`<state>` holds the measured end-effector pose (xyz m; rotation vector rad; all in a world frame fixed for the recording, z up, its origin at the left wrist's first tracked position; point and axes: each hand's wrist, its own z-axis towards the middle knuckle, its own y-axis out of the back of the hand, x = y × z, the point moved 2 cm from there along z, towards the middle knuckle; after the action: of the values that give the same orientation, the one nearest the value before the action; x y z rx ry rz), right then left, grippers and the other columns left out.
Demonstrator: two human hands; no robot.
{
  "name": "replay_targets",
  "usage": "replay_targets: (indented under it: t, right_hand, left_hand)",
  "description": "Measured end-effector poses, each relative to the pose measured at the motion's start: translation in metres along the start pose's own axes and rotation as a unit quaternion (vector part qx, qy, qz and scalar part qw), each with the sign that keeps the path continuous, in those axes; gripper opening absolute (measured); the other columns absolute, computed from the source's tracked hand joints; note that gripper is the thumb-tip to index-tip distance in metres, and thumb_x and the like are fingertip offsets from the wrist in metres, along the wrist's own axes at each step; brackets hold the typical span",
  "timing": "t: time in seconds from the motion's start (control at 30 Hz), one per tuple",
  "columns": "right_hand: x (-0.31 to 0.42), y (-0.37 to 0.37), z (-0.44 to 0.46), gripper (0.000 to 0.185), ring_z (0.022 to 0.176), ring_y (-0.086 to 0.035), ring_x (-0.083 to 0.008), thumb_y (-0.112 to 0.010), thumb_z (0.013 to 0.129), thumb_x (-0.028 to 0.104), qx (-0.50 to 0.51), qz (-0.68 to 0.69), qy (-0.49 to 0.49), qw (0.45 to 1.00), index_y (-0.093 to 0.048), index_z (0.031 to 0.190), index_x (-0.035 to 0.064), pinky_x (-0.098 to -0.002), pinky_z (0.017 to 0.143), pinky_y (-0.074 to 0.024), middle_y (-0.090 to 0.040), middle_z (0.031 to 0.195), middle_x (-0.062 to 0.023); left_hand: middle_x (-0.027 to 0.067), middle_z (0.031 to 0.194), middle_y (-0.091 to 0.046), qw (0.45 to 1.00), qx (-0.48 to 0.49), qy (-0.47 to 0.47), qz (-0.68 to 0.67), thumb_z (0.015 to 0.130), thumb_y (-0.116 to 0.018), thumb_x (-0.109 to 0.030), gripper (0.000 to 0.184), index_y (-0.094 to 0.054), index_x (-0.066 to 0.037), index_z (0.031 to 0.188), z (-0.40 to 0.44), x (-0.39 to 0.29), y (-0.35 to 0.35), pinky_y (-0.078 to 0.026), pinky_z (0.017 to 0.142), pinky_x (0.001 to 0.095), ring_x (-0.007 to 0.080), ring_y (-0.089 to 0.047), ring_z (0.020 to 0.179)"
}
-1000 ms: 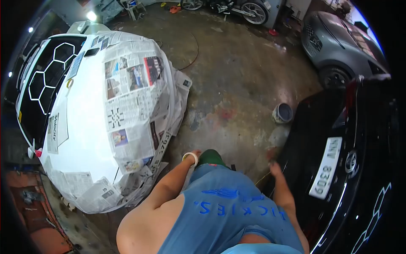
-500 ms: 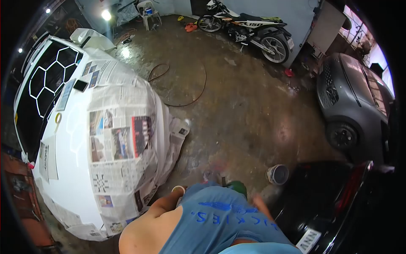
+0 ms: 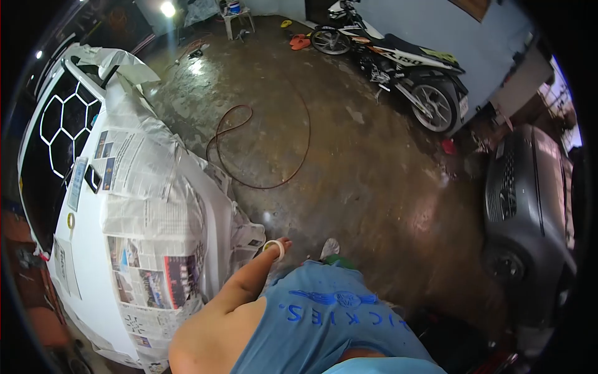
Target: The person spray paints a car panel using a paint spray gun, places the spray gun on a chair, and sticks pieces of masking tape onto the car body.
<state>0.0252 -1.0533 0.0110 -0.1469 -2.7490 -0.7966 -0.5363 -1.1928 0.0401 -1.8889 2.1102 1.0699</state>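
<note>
My left hand [image 3: 284, 244] hangs out in front of my body, over the wet floor. Its small, partly visible fingers look loosely apart, with nothing seen in them. Around that wrist sits a pale roll of tape [image 3: 280, 250]. Closest to this hand is the newspaper and plastic sheeting [image 3: 152, 215] that covers the front of a white car [image 3: 87, 227]. My right hand is out of view, hidden beyond my blue shirt. On the car's white panel lie a dark phone [image 3: 93, 179], a light-blue strip [image 3: 78, 184] and a yellowish tape roll [image 3: 71, 220].
A reddish hose [image 3: 308, 146] loops across the concrete floor [image 3: 361, 168]. A motorcycle [image 3: 398, 62] stands by the wall at the back right. To the right is a grey car [image 3: 523, 187]. Orange slippers [image 3: 299, 42] and a plastic chair [image 3: 238, 22] are at the back.
The view has shifted, and my body has turned and advanced. My left arm has swung forward and its hand now shows. My right hand, the bucket and the licence plate have left view.
</note>
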Motion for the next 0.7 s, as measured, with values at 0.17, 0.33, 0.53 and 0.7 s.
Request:
replay_targets:
  t: [0.17,0.33,0.53,0.7]
  right_hand:
    - [0.248,0.282,0.170,0.047,0.107,-0.065,-0.0447,-0.058,0.096,0.028,-0.088,-0.073,0.097,0.989,-0.056,0.126,-0.0074,-0.0495,0.091,-0.0506,-0.065,0.115,-0.0293]
    - [0.518,0.467,0.318,0.044,0.112,-0.065,-0.0333,-0.058,0.098,0.031,-0.210,-0.063,0.267,0.938,-0.059,0.128,-0.0009,-0.0399,0.096,-0.0488,-0.067,0.118,-0.0251]
    - [0.670,0.508,0.385,0.032,0.087,-0.065,-0.0200,-0.062,0.098,0.022,-0.165,0.027,0.396,0.903,-0.061,0.122,0.0009,-0.0353,0.080,-0.0520,-0.068,0.095,-0.0112]
    - [0.598,0.455,0.469,0.047,0.075,-0.064,-0.0185,-0.063,0.097,0.022,0.033,0.055,0.190,0.980,-0.050,0.138,0.0048,-0.0355,0.068,-0.0530,-0.067,0.092,-0.0095]
  left_hand:
    - [0.0214,0.135,-0.061,0.998,-0.039,0.053,-0.011,0.100,-0.056,-0.041,0.049,-0.061,-0.005,0.132,0.029,-0.026,0.068,-0.043,0.108,0.0453,0.0400,-0.055,0.128]
    - [0.0194,0.143,-0.056,0.991,-0.014,0.130,0.028,0.098,-0.052,-0.047,0.053,-0.062,-0.009,0.133,0.094,0.007,0.069,-0.040,0.109,0.0487,0.0386,-0.052,0.132]
    - [0.0171,0.142,-0.057,0.973,0.084,0.217,0.003,0.099,-0.050,-0.043,0.049,-0.062,-0.010,0.132,0.177,-0.064,0.175,-0.040,0.109,0.0473,0.0368,-0.053,0.131]
    - [0.0161,0.139,-0.059,0.982,0.055,0.135,0.117,0.101,-0.047,-0.042,0.046,-0.062,-0.010,0.130,0.334,-0.163,0.330,-0.042,0.108,0.0451,0.0360,-0.056,0.128]
